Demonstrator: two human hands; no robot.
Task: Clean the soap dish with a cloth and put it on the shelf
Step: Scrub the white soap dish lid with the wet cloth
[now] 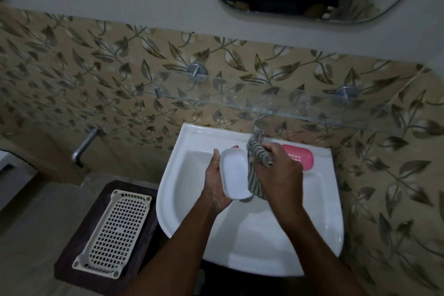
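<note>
Over the sink (182, 199), my left hand (216, 182) cups the soap dish (235, 173); my right hand (281, 173) grips the cloth (255, 175), which should wipe into every corner.

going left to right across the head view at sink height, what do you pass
cream perforated plastic basket → left hand → white oval soap dish → grey striped cloth → right hand → pink soap dish tray on the white sink rim

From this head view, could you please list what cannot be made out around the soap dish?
- Underside of the white soap dish: hidden by the left hand.
- Striped cloth: partly covered by the right hand.
- Pink tray: near end behind that hand.
- Tap: blurred, spout hidden by cloth.
</note>
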